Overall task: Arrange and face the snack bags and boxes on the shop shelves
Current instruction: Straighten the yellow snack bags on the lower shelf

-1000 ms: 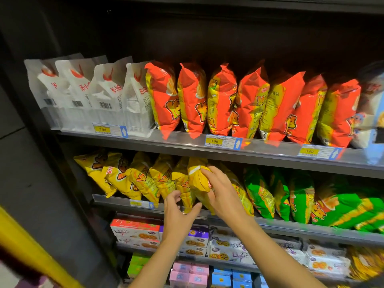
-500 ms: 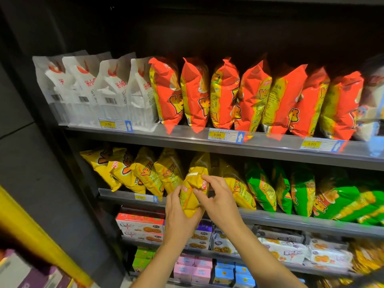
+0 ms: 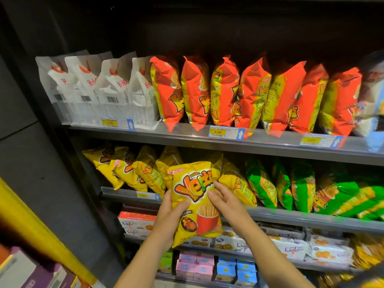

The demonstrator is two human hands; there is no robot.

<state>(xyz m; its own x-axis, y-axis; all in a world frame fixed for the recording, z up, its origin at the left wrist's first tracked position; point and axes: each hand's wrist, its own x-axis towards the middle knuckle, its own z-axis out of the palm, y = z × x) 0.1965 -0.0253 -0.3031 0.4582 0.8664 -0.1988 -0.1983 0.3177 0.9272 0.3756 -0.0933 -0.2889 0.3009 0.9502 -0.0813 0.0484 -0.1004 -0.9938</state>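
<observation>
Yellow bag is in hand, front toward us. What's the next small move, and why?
Probably slide the yellow bag straight back into the yellow row on the middle shelf, front outward. It is held in front of the row, the left hand grips its left edge, the right hand rests on its right side, and its neighbours lean sideways.

Dim shop aisle, dark shelving unit.
Grey metal shelves (image 3: pixel 187 140) run across a black back panel (image 3: pixel 207 28), their front rails carrying yellow-and-blue price labels (image 3: pixel 225 133). A grey wall panel (image 3: pixel 31 163) stands at the left, with a slanting yellow band (image 3: pixel 31 225) low beside it.
</observation>
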